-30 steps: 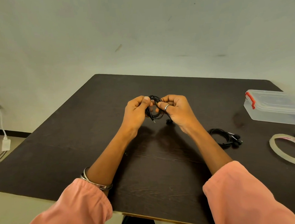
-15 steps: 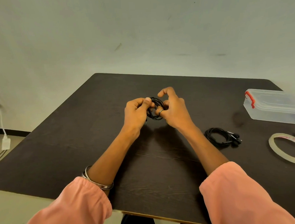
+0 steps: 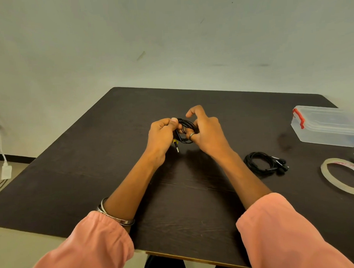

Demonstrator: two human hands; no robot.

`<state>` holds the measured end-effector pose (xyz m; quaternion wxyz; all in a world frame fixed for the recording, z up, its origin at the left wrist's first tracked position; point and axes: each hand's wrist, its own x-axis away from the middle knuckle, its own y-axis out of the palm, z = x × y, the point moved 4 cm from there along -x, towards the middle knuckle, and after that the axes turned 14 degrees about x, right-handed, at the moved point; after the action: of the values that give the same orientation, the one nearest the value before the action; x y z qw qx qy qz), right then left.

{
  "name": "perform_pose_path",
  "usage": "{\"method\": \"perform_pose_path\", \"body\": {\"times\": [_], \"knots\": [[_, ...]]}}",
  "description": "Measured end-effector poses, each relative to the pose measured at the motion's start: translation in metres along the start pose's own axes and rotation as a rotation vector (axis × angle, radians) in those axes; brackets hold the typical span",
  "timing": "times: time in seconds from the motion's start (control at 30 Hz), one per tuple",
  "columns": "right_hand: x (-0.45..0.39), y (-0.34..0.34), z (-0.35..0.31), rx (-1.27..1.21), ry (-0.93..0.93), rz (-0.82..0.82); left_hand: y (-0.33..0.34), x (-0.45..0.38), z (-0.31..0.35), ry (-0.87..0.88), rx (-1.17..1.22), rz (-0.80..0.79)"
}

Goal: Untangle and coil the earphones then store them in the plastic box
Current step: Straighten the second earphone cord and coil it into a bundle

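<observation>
Both hands met at the centre of the frame, above the dark worktop [image 3: 92, 168]. The left hand [image 3: 162, 134] was curled, thumb pressed down on a small coil of black earphones [image 3: 185, 131], pinching one side of the loops; the jack plug [image 3: 176, 148] hung just below its fingers. The right hand [image 3: 206, 132] gripped the opposite side of the same coil with its lower fingers, one of them wearing a ring [image 3: 191, 135], while its index finger was lifted and bent above the cable. The coil was held clear of the worktop, between the two hands.

To the right of centre a second pair of black earphones [image 3: 264, 163] lay already coiled on the worktop, buds toward the right. Further toward the right edge stood the clear plastic box [image 3: 330, 125] with its lid on and red clasps. Below it, at the right edge, lay a roll of tape [image 3: 336, 187], flat. A metal bangle [image 3: 114, 215] circled the left forearm beside the pink sleeve [image 3: 86, 249].
</observation>
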<state>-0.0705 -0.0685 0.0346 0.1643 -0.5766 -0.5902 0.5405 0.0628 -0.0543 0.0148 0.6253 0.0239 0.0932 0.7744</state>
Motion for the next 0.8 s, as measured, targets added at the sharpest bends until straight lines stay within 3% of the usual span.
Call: {"method": "perform_pose_path", "body": {"times": [0.13,0.3,0.43,0.6,0.7,0.8], "knots": [[0.0013,-0.0012,0.0018,-0.02,0.052,0.073,0.0025,0.0009,0.0,-0.024,0.022,-0.051],[-0.0001,0.0005,0.0046,0.042,-0.019,-0.047,-0.0016,0.0005,-0.0008,-0.108,0.174,-0.018],[0.0002,0.0013,0.0059,-0.108,-0.043,-0.047,-0.0005,0.0018,0.0,-0.119,0.224,-0.042],[-0.0002,0.0001,0.0044,-0.413,-0.086,0.071,-0.0001,-0.001,-0.0016,-0.087,0.117,-0.067],[0.0023,-0.0022,-0.0002,-0.734,0.052,0.071,-0.0014,-0.0055,-0.004,0.009,-0.063,-0.052],[0.0029,0.0051,0.0041,-1.031,0.361,0.045,0.0025,-0.005,-0.0013,0.169,-0.319,-0.053]]}}
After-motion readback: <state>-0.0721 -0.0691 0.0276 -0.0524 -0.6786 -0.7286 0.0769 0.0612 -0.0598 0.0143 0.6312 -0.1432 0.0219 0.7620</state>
